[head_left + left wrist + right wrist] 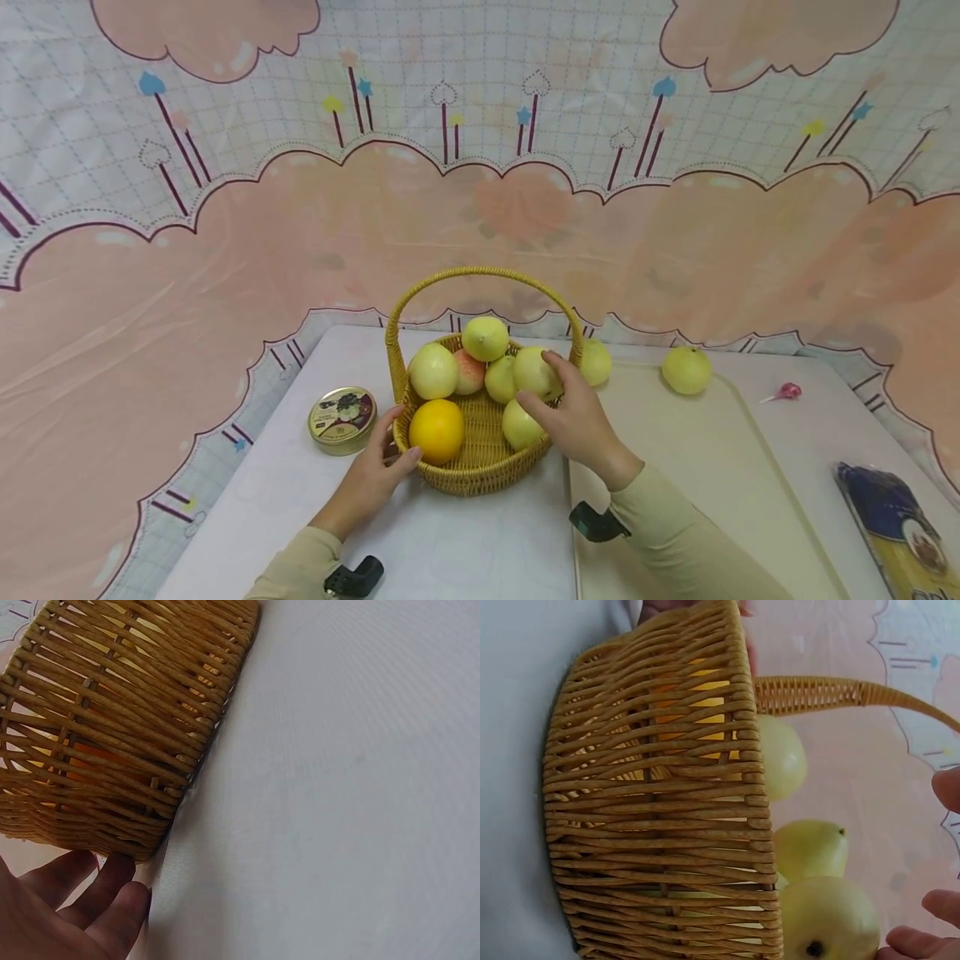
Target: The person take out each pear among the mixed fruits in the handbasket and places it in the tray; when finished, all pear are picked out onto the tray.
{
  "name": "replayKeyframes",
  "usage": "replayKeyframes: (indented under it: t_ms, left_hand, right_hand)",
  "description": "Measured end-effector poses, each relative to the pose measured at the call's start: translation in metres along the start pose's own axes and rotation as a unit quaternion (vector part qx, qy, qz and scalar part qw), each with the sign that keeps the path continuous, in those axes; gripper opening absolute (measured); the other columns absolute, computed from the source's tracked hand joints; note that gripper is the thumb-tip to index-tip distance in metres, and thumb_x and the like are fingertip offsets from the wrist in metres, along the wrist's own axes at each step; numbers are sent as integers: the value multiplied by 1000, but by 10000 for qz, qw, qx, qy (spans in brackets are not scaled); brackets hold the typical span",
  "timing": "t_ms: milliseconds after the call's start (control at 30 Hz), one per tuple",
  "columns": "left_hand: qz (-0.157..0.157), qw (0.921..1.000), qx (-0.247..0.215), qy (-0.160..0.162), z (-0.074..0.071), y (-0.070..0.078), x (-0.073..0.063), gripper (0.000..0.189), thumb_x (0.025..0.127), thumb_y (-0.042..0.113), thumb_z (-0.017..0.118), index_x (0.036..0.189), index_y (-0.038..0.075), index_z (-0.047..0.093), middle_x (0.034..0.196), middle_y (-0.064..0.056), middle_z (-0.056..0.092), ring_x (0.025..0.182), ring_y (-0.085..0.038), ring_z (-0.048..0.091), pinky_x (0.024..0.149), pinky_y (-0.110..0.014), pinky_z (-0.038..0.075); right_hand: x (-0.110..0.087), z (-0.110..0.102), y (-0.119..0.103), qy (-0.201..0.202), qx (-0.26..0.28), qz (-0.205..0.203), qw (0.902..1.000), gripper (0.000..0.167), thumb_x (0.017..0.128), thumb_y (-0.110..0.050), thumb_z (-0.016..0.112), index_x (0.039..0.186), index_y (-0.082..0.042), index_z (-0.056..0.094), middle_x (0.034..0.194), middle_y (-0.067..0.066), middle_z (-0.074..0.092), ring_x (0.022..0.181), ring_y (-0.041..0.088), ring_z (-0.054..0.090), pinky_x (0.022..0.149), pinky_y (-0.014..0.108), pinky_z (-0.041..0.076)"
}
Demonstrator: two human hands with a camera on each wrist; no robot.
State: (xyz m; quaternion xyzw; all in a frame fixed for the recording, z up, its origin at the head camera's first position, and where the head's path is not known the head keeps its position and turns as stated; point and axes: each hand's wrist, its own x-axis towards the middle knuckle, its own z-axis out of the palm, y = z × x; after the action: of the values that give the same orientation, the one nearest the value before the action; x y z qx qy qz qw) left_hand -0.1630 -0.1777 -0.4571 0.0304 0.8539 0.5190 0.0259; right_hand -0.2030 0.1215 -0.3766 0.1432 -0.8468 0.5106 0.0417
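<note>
A yellow wicker basket [480, 483] with a tall arched handle stands on the white table, holding several pieces of fruit. My left hand [375, 475] grips its left side, the thumb by the front rim and the fingertips against the outer weave in the left wrist view. Beside that thumb lies an orange [437, 431]. Over the basket's right side my right hand [581, 421] is spread, fingertips right at a pale yellow-green pear [534, 372]; its thumb stands apart from the pear [829, 922] in the right wrist view. Farther back, another pear [485, 338] tops a reddish fruit [469, 372].
Left of the basket sits a round tin [342, 421]. A cream tray [675, 450] lies on the right, with one yellow-green fruit [686, 370] at its far edge and another [596, 362] behind the handle. Farther right are a pink lollipop [787, 392] and a blue-and-yellow packet [896, 529].
</note>
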Motion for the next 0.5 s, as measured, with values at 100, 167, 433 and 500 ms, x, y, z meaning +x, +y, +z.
replayKeyframes:
  t_ms: [100,167,433,500]
  left_hand:
    - [1,10000,30,12,0,0,0,72,99,40,62,157,25,22,150,-31,39,125,-39,52,102,-57,43]
    - [-1,10000,29,5,0,1,0,72,99,39,62,157,24,22,150,-31,39,125,-39,52,103,-57,43]
    - [-36,10000,38,8,0,2,-1,72,99,39,62,157,24,22,150,-32,38,126,-39,52,103,-57,42]
    - [-42,10000,42,13,0,2,-1,72,99,40,62,157,24,22,150,-32,38,125,-39,52,104,-58,42]
  right_hand:
    - [-2,2,0,72,10,-152,9999,73,93,-26,71,150,4,36,154,21,38,142,36,34,115,52,28]
    - [-3,3,0,137,31,-230,9996,72,93,-24,73,149,4,38,153,20,40,141,35,35,115,52,29]
    - [-2,7,4,375,125,-808,9959,61,91,-15,73,142,6,47,147,22,46,135,38,43,111,54,34]
    - [-1,7,5,428,98,-877,9952,58,92,-13,72,140,8,48,147,22,45,135,38,43,111,53,35]
